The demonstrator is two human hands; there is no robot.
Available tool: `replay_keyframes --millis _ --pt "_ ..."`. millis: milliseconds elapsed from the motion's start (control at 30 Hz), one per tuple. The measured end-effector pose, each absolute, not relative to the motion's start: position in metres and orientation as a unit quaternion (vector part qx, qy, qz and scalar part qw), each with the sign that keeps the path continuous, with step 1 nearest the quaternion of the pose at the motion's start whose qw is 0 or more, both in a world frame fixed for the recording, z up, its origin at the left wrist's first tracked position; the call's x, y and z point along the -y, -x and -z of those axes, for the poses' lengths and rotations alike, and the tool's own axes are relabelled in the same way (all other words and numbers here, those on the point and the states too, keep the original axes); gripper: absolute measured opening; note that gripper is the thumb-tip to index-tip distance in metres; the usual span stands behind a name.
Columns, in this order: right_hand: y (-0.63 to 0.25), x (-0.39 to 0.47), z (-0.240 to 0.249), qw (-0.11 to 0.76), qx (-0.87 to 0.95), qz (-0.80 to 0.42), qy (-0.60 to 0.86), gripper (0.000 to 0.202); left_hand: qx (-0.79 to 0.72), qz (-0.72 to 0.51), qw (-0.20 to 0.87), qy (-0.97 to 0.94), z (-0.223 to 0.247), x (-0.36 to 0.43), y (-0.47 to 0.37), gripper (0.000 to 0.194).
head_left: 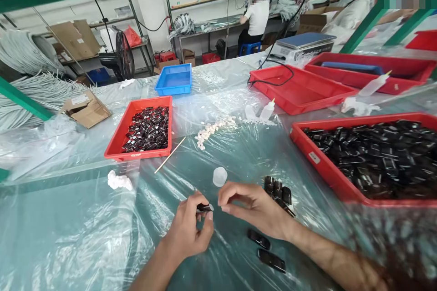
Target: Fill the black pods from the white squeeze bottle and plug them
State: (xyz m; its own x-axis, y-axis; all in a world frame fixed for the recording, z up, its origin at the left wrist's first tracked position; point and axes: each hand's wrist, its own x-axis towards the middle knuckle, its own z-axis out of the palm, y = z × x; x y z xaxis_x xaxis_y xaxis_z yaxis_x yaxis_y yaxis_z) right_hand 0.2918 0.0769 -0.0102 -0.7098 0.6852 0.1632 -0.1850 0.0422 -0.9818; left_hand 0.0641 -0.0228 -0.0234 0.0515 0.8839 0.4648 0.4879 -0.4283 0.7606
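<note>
Between the thumb and fingers of my left hand [191, 225] is a small glossy black plastic casing [204, 208] with a pale round end facing right. My right hand [251, 204] hovers just right of that end, its thumb and index fingertips close together. Anything between those fingertips is too small to make out. Just beyond the fingers is a translucent white round cap or small dish [220, 176]. Two loose black casings [271, 260] lie below my right hand, and a cluster of similar casings [278, 190] sits behind its wrist, partly hidden.
Red trays of black casings stand at left [138, 155] and right [309, 177]. A thin stick [170, 155], small white pieces [210, 132], squeeze bottles [267, 110] and crumpled white tissue [119, 181] lie about. Farther back are a blue tray [174, 89], another red tray [300, 88] and a scale [303, 44].
</note>
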Motion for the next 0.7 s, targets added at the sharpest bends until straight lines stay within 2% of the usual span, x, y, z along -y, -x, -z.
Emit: replay_keyframes --millis 133,467,700 --pt "-0.288 -0.077 0.021 0.293 0.631 -0.684 0.217 0.024 -0.498 -0.473 0.207 -0.697 0.022 0.023 -0.067 0.027" --pt "-0.287 -0.081 0.012 0.252 0.613 -0.721 0.201 0.037 -0.535 -0.409 0.216 -0.707 0.021 0.027 -0.067 0.016" --pt "-0.285 -0.078 0.027 0.179 0.491 -0.832 0.187 0.04 -0.498 -0.402 0.195 -0.743 0.015 0.034 -0.069 0.024"
